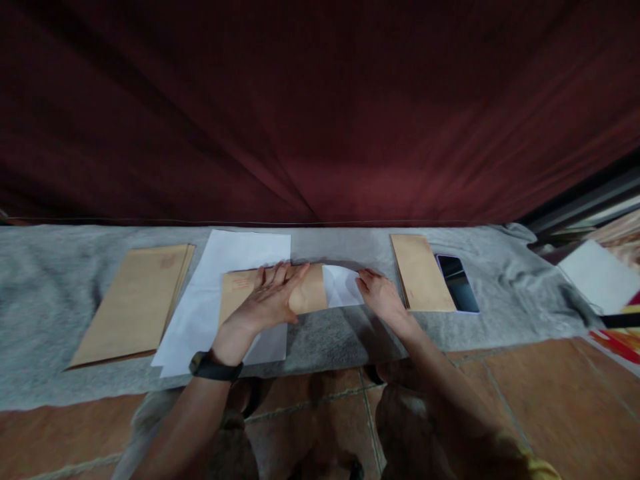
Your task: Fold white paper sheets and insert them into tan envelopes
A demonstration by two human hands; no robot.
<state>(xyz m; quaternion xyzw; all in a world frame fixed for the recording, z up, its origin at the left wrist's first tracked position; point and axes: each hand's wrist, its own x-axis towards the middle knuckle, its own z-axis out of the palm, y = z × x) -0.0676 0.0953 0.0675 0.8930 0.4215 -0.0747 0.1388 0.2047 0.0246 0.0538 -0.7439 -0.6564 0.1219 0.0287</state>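
Note:
A brown paper envelope (313, 290) lies crosswise in front of me, its left part over white paper sheets (200, 307). My left hand (273, 293) rests flat on the envelope with fingers spread. A white folded paper (343, 287) sticks out of the envelope's right end; how far it reaches inside is hidden. My right hand (377, 290) pinches the right edge of this paper between thumb and fingers.
On the left lies a stack of larger brown envelopes (130, 300). To the right are smaller brown envelopes (423, 273) and a phone (457, 283). A grey cloth (515, 293) covers the surface, with a dark red curtain (320, 120) behind it.

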